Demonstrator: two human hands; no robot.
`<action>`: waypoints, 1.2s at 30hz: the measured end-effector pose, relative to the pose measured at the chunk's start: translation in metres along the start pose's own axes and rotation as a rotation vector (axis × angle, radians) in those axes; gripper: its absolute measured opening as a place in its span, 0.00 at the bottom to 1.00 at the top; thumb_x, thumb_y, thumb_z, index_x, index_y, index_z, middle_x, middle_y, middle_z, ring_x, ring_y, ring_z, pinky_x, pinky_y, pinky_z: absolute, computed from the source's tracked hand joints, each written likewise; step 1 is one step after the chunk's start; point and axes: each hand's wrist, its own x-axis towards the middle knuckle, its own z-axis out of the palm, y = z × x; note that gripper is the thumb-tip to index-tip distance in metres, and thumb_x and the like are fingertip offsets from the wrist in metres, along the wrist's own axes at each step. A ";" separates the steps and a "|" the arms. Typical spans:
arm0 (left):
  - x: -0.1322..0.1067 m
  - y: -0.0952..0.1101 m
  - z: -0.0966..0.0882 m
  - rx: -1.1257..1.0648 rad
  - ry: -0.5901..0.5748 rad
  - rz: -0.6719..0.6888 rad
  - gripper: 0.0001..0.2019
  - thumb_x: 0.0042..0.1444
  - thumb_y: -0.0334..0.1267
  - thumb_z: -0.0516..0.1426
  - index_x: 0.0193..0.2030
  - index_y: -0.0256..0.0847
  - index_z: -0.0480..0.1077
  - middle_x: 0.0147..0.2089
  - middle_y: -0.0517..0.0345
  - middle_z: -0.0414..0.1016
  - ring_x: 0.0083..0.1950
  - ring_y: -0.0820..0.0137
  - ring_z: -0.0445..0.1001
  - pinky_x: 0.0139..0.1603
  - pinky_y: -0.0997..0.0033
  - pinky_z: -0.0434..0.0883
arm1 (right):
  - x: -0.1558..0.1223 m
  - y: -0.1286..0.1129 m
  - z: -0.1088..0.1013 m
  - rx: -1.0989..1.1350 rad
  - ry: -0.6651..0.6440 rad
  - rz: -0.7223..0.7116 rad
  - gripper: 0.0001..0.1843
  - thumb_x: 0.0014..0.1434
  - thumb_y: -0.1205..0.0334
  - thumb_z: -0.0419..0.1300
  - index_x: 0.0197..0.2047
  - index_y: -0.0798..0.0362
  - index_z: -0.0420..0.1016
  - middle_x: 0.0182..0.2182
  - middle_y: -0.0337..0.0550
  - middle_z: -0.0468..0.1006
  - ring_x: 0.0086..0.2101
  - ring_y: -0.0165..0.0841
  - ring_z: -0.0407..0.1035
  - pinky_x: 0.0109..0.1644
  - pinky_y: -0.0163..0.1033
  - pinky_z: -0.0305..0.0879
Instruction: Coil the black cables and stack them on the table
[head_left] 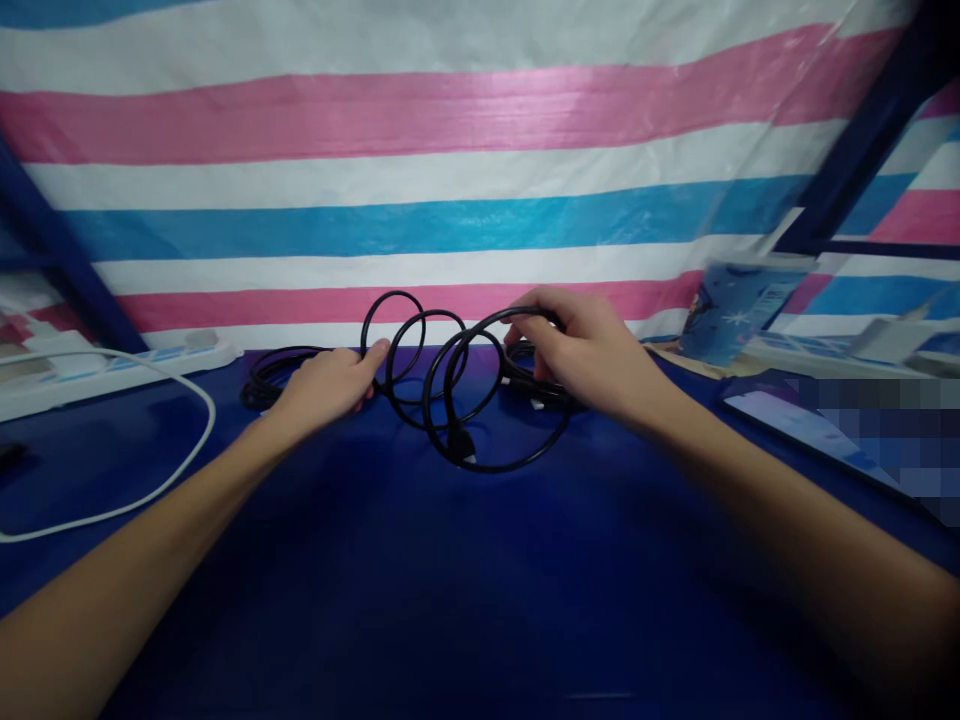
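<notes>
Two bare hands, both mine, hold a black cable (450,395) in loose loops above a blue desk (480,580). My left hand (334,382) grips one side, thumb uppermost and fingers curled under; my right hand (581,345) pinches the other side from above, thumb against fingers. With both grips set apart, the loops spread between them, probably so that each turn can be seen and none binds on its neighbour. The cable's own stiffness seems to round the turns. A dark plug (460,443) hangs at the low side of the loops, neither hand touching it, which likely leaves it free to swing. One coil (262,378) lies beyond my left hand and another bundle (517,383) behind my right, both apparently set back to leave the front of the desk for handling. At left, a white cord (212,410) curves near a power strip (169,368), perhaps for reach to the outlets. At right, a phone (810,430) and a blue pouch (739,310) sit off to the side, seemingly out of my elbow's way.
</notes>
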 end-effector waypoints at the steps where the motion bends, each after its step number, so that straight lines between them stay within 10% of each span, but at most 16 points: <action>1: -0.002 0.004 -0.004 0.022 0.007 0.013 0.34 0.55 0.65 0.45 0.12 0.40 0.64 0.14 0.50 0.67 0.15 0.70 0.63 0.21 0.70 0.55 | 0.000 0.000 0.000 0.014 -0.002 0.011 0.10 0.60 0.65 0.52 0.33 0.56 0.73 0.26 0.42 0.73 0.23 0.28 0.62 0.26 0.36 0.53; 6: -0.022 0.026 -0.003 -0.381 -0.182 0.337 0.32 0.58 0.62 0.44 0.16 0.40 0.66 0.19 0.52 0.71 0.22 0.70 0.70 0.28 0.70 0.66 | 0.000 0.001 -0.001 0.043 0.062 0.047 0.08 0.60 0.63 0.54 0.32 0.55 0.71 0.22 0.40 0.71 0.19 0.26 0.59 0.22 0.35 0.51; 12: -0.036 0.032 0.019 -0.566 -0.366 0.486 0.22 0.48 0.46 0.65 0.49 0.44 0.68 0.34 0.59 0.76 0.32 0.70 0.75 0.31 0.74 0.69 | 0.003 0.003 0.000 0.204 0.171 0.158 0.09 0.59 0.63 0.56 0.28 0.54 0.69 0.16 0.36 0.62 0.15 0.24 0.52 0.19 0.34 0.47; 20: -0.028 0.025 0.020 -0.662 -0.338 0.425 0.10 0.50 0.40 0.64 0.36 0.39 0.71 0.31 0.57 0.76 0.33 0.70 0.74 0.30 0.74 0.69 | 0.003 0.007 -0.001 0.297 0.159 0.218 0.06 0.59 0.61 0.53 0.36 0.54 0.68 0.21 0.38 0.67 0.15 0.25 0.58 0.18 0.35 0.52; 25: -0.027 0.027 0.018 -0.704 -0.272 0.431 0.09 0.56 0.42 0.60 0.38 0.39 0.75 0.39 0.55 0.79 0.36 0.72 0.74 0.32 0.76 0.68 | -0.001 0.010 -0.001 -0.256 0.335 -0.081 0.17 0.52 0.69 0.56 0.47 0.53 0.69 0.34 0.45 0.75 0.32 0.36 0.69 0.33 0.40 0.62; 31: -0.027 0.027 0.016 -0.695 -0.247 0.470 0.10 0.56 0.43 0.59 0.36 0.37 0.72 0.33 0.56 0.77 0.26 0.75 0.73 0.31 0.74 0.68 | -0.009 0.000 -0.002 -0.500 -0.039 -0.343 0.13 0.59 0.59 0.55 0.46 0.54 0.74 0.31 0.45 0.76 0.31 0.37 0.69 0.34 0.40 0.58; 36: -0.041 0.034 0.020 -0.658 -0.218 0.595 0.29 0.58 0.43 0.58 0.64 0.50 0.53 0.30 0.64 0.76 0.28 0.71 0.76 0.29 0.74 0.69 | -0.013 -0.002 -0.002 -0.723 -0.174 -0.665 0.17 0.62 0.56 0.56 0.51 0.53 0.72 0.44 0.51 0.74 0.41 0.41 0.69 0.37 0.40 0.57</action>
